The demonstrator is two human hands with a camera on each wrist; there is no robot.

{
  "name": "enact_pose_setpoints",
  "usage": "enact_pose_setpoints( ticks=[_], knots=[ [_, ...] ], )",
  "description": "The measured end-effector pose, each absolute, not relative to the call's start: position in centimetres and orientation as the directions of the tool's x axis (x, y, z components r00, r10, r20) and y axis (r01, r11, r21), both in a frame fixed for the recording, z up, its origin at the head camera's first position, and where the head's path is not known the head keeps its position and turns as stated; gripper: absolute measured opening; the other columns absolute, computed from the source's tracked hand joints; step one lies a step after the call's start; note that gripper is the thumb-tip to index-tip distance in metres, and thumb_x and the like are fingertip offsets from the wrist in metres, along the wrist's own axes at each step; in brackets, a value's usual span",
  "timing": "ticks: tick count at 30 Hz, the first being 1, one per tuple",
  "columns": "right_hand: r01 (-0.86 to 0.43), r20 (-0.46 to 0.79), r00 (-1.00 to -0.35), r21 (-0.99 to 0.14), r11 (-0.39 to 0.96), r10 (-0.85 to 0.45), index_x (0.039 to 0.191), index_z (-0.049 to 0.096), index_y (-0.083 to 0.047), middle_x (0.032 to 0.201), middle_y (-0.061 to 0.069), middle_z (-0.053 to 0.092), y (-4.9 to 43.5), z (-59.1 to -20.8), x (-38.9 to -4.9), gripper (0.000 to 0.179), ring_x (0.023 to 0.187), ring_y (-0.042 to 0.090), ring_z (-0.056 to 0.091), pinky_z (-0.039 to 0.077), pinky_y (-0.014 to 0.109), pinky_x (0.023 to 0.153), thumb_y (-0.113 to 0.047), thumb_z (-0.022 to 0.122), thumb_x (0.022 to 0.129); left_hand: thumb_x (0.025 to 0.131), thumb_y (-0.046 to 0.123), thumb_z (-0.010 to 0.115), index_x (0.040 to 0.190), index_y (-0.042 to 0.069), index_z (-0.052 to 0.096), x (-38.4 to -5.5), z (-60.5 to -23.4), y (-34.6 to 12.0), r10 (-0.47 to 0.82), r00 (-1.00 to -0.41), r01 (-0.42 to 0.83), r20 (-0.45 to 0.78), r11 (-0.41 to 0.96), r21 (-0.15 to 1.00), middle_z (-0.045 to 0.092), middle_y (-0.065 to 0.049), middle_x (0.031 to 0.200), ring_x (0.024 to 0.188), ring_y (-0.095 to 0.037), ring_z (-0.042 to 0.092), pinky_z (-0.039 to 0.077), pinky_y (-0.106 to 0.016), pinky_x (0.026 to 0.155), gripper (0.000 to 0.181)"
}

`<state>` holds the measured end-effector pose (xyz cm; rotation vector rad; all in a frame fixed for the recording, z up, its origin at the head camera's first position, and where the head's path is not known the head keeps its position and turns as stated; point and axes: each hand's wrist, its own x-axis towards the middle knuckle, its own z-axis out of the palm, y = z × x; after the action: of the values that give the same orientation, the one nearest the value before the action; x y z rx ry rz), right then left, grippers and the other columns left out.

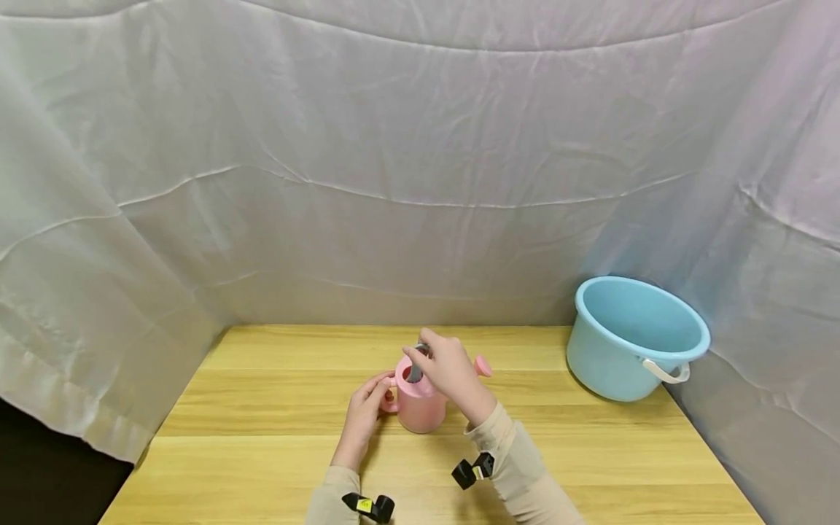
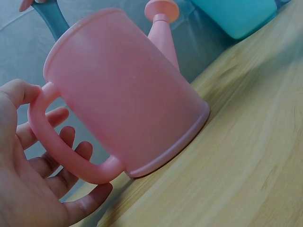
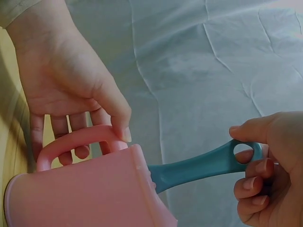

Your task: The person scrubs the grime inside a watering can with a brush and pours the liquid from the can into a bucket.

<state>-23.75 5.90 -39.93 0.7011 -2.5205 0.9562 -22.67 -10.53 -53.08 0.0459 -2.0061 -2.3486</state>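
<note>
In the head view, the pink watering can (image 1: 421,412) stands mid-worktop (image 1: 275,467); in the left wrist view, the left hand (image 2: 19,172) holds its loop handle (image 2: 37,113), which should stop wobbles; in the right wrist view, the right hand (image 3: 283,163) pinches a teal tool (image 3: 203,165), best moved gently past the rim (image 3: 141,161).

The pink watering can (image 2: 128,94) looks like smooth plastic, nearly matt with a faint sheen; the teal handle (image 3: 199,169) seems smooth plastic too. The blue bucket (image 1: 602,361) is smooth plastic. The tabletop (image 1: 262,408) shows wood grain (solid or laminate, hard to tell). The grey curtain (image 1: 394,131) is creased, silky-looking cloth; the sleeves (image 1: 525,470) are matt fabric
</note>
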Motion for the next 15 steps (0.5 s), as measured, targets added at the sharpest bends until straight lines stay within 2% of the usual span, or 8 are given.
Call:
enact_pose_setpoints(
  ticks=[10,15],
  knots=[
    [-0.546,0.465,-0.82,-0.46,0.7,-0.334,0.071,0.045,-0.013,0.057,-0.008,0.032,5.7,-40.9,-23.8,0.032,0.05,0.008,0.031,0.023,0.016,0.046,-0.026,0.066,0.092,0.098,0.026,0.058,0.126,0.0,0.062,-22.6,-53.1,-10.5,-0.053,-0.999,0.019,0.011,-0.152,0.988,0.055,-0.01,0.086,0.076,-0.016,0.058,0.06,-0.038,0.076,0.039],
    [-0.53,0.406,-0.837,-0.433,0.729,-0.367,0.072,0.049,-0.013,0.057,-0.007,0.035,5.4,-41.8,-23.7,0.029,0.051,0.009,0.036,0.026,0.018,0.046,-0.026,0.063,0.093,0.099,0.025,0.057,0.126,-0.001,0.062,-22.7,-53.2,-10.5,-0.049,-0.999,0.024,0.016,-0.161,0.987,0.055,-0.008,0.085,0.073,-0.016,0.059,0.06,-0.038,0.076,0.038]
  ],
)
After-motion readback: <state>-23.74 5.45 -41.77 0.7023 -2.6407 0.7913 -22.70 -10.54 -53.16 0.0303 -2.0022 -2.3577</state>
